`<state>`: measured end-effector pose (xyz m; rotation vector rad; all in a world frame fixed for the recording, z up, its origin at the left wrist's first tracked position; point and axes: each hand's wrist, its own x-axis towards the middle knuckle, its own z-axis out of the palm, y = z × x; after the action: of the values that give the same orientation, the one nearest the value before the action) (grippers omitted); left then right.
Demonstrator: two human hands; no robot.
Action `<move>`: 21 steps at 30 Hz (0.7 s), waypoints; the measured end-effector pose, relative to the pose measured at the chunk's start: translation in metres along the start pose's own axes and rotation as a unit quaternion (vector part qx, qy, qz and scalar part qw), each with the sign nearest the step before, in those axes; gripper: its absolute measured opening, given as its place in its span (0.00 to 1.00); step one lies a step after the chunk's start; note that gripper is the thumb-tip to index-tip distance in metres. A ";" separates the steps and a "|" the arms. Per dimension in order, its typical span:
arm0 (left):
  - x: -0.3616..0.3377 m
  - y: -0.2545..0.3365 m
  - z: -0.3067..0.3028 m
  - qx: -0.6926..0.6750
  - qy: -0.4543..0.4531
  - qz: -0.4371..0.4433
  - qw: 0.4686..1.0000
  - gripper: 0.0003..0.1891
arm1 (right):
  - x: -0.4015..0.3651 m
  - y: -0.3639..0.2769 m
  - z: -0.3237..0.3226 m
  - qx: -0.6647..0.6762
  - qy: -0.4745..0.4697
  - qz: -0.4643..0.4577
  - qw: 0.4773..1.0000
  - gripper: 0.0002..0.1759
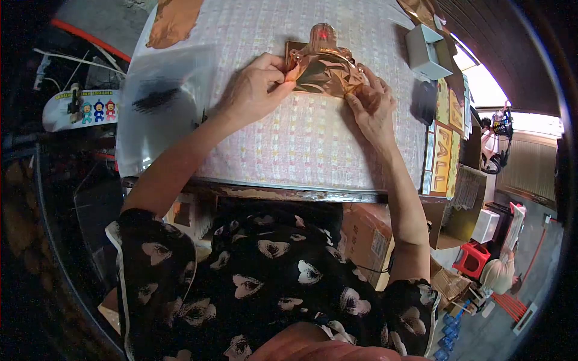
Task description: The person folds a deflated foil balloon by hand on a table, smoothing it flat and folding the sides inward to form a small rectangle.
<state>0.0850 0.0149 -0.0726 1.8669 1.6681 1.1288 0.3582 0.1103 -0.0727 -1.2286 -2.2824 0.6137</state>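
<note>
Near the far middle of the checked tablecloth (pixel 283 144) lies a shiny copper-coloured foil piece (pixel 322 75), crumpled along its surface. Behind it, touching the foil, is a clear ribbed object (pixel 323 37) with a red spot inside. My left hand (pixel 262 84) pinches the foil's left edge between thumb and fingers. At the foil's right edge, my right hand (pixel 373 102) has its fingers closed on the foil's lower right corner.
A clear plastic sheet (pixel 162 120) covers the table's left side. More copper foil (pixel 174 23) lies at the back left. On the right are an open white box (pixel 426 51), a dark object (pixel 425 102) and yellow lettered packages (pixel 444 159).
</note>
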 end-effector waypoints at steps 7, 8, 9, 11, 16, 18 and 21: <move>0.005 -0.002 0.008 0.014 0.007 -0.033 0.999 0.11 | -0.003 0.006 0.011 -0.038 0.068 -0.050 0.996 0.22; 0.006 -0.003 0.009 0.009 0.007 -0.049 0.999 0.11 | -0.003 0.006 0.013 -0.038 0.069 -0.050 0.996 0.22; 0.007 -0.004 0.008 0.010 0.006 -0.048 0.999 0.11 | -0.003 0.007 0.015 -0.052 0.079 -0.049 0.994 0.19; 0.010 -0.004 0.008 0.042 -0.009 -0.036 0.998 0.13 | -0.006 0.005 0.018 -0.068 0.091 -0.049 0.992 0.17; 0.019 -0.001 0.007 0.075 -0.033 -0.043 0.996 0.15 | -0.007 -0.003 0.017 -0.091 0.102 -0.043 0.990 0.15; 0.021 -0.003 0.009 0.066 -0.037 -0.046 0.996 0.15 | -0.008 0.001 0.007 -0.096 0.080 -0.060 0.990 0.20; 0.023 -0.004 0.008 0.069 -0.034 -0.051 0.996 0.16 | -0.025 -0.013 -0.006 -0.168 0.108 -0.114 0.973 0.32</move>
<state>0.0874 0.0397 -0.0733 1.8560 1.8223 0.9194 0.3655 0.0835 -0.0651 -1.0906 -2.3527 0.0056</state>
